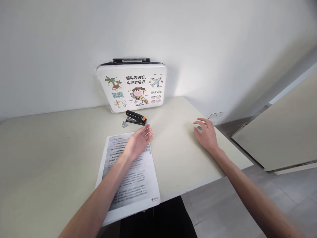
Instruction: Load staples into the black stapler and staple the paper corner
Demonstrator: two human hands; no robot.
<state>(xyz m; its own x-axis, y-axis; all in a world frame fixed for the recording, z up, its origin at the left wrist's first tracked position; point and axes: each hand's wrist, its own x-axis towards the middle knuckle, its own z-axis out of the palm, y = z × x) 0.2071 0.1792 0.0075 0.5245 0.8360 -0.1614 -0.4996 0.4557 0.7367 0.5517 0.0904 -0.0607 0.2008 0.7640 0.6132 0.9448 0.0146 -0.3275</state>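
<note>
My left hand (140, 140) is over the upper part of a printed sheaf of paper (133, 185), its fingers stretched out and nothing in them. Just beyond its fingertips lies a black stapler (136, 118) with an orange patch. Small grey staple strips (125, 124) lie by the stapler's left side. Farther right, my right hand (206, 134) is low over the tabletop with thumb and fingers curved and apart. A small grey-green piece (199, 127) shows between them, too small to name; whether the fingers touch it I cannot tell.
A white case (135, 87) with cartoon prints and a black handle leans against the wall at the back of the pale table (54, 148). The table's right edge slants toward the grey floor (279, 195). A pale panel (277, 129) stands beyond it.
</note>
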